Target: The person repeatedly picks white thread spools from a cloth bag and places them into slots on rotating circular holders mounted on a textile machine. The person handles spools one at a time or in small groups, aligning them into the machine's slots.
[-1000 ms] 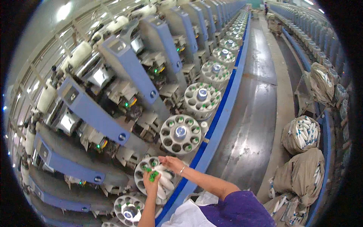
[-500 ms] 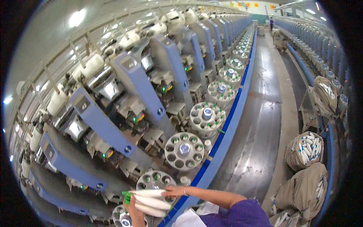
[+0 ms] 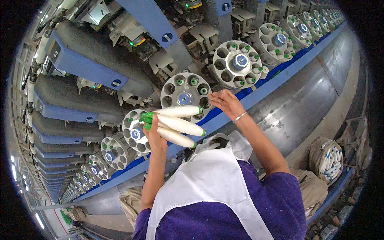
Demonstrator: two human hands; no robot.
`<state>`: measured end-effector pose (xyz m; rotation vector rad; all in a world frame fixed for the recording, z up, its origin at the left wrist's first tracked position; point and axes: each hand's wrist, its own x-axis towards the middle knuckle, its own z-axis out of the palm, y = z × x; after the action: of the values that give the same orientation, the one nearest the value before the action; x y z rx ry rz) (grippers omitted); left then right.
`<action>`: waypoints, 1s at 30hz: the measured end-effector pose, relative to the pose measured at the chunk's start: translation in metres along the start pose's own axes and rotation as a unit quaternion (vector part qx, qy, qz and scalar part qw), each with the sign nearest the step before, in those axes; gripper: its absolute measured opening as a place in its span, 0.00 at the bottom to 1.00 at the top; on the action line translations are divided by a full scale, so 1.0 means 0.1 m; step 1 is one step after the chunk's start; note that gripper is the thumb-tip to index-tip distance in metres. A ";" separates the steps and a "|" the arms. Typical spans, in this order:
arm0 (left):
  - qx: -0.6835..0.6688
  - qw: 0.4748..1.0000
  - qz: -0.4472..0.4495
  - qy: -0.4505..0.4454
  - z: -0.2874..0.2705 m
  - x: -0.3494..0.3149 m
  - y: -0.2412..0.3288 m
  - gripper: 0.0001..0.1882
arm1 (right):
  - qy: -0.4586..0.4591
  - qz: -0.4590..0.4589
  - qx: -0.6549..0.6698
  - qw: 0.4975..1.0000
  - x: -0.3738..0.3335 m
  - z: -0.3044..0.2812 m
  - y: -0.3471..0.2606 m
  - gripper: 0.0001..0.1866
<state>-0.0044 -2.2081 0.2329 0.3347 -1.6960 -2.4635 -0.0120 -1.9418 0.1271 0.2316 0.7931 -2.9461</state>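
Observation:
My left hand [image 3: 154, 134] is closed round the green ends of several white yarn bobbins [image 3: 182, 125], which fan out to the right with green tips at their far ends too. Behind them is a round bobbin magazine [image 3: 185, 89] with a ring of pockets. Green-tipped bobbins stand in some of its upper and right pockets, while others look dark inside. At that magazine's right edge hovers my right hand [image 3: 227, 103], holding nothing visible, its fingers loosely apart. The bobbins in my left hand partly cover a second magazine [image 3: 130, 127] at the lower left.
A third magazine [image 3: 231, 64] stands at the upper right, in a row of several along a blue rail [image 3: 260, 93]. Blue-grey machine arms [image 3: 74, 106] rise behind. A sack [image 3: 326, 160] of white bobbins stands across the aisle at right.
My view has swung down and left. My right hand has left the bobbins and moved right to the magazine's edge. The left hand keeps its grip on the bobbins.

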 end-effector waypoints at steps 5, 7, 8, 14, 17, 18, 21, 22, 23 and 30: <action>0.085 0.995 0.043 -0.030 -0.03 0.10 -0.24 0.13 | -0.050 0.038 0.081 0.995 0.12 -0.05 0.18 0.15; 0.159 0.980 0.105 -0.052 0.03 0.15 -0.38 0.13 | 0.005 0.063 0.093 0.994 0.16 -0.11 0.27 0.14; 0.276 0.943 0.171 -0.066 0.08 0.18 -0.44 0.13 | 0.002 0.045 0.022 0.999 0.18 -0.11 0.33 0.15; 0.441 0.828 0.312 -0.150 0.54 0.30 -0.72 0.12 | 0.037 -0.072 -0.322 0.943 0.22 0.11 0.34 0.16; 0.330 0.920 0.155 -0.146 0.51 0.31 -0.58 0.10 | -0.002 -0.167 -0.421 0.892 0.16 0.28 0.21 0.14; 0.252 0.946 0.139 -0.150 0.47 0.31 -0.51 0.08 | 0.012 -0.195 -0.487 0.852 0.13 0.33 0.19 0.15; 0.099 0.989 0.020 -0.110 0.37 0.39 -0.27 0.05 | -0.109 -0.296 -0.699 0.642 0.04 0.46 0.28 0.19; 0.078 0.994 0.008 -0.076 0.34 0.43 -0.20 0.06 | -0.141 -0.184 -0.730 0.643 0.00 0.46 0.31 0.21; 0.061 0.997 -0.012 -0.035 0.30 0.46 -0.13 0.07 | -0.193 -0.043 -0.748 0.634 -0.04 0.44 0.36 0.22; -0.015 0.993 -0.046 0.111 -0.13 0.41 0.09 0.16 | -0.082 -0.036 -0.560 0.824 0.00 0.16 0.42 0.17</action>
<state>-0.0407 -2.2327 0.2323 0.6720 -1.5837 -2.4055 -0.0089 -1.9862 0.1205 -0.1487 2.2707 -1.9788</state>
